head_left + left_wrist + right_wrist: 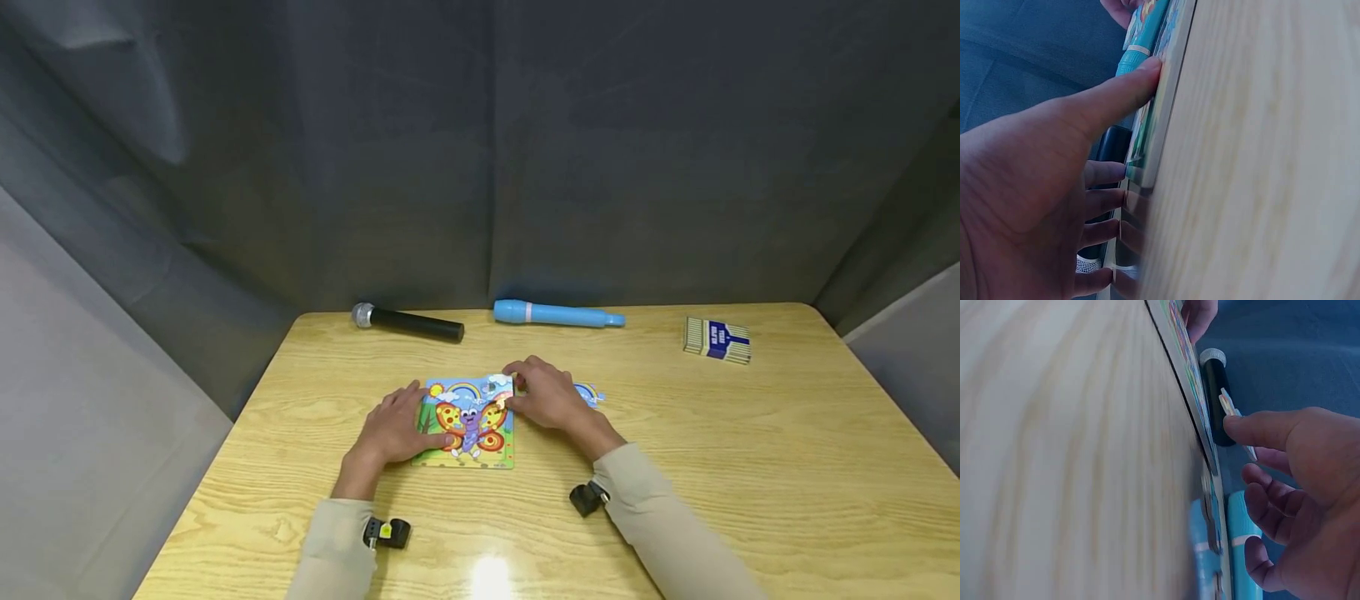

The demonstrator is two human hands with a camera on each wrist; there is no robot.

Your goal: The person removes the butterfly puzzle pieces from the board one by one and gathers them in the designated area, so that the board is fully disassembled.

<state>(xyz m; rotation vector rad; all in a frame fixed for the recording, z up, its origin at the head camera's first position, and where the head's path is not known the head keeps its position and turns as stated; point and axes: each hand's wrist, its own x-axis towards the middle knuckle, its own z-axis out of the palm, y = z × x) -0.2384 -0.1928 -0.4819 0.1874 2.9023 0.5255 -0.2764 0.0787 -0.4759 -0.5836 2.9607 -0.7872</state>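
From here I see the right hand (547, 395) pinch a puzzle piece (498, 387) between thumb and finger, at the far right corner of the butterfly puzzle (471, 427). The left hand (392, 427), fingers extended, rests its thumb on that board, nearer the tabletop's (735, 450) left edge than its right; a black microphone (416, 323) lies by the far edge

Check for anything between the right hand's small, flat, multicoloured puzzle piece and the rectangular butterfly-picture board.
Nothing visible: the right hand pinches the puzzle piece above the butterfly board, at its upper-right corner, with open space between in the right wrist view. The left hand rests on the left side, well clear.
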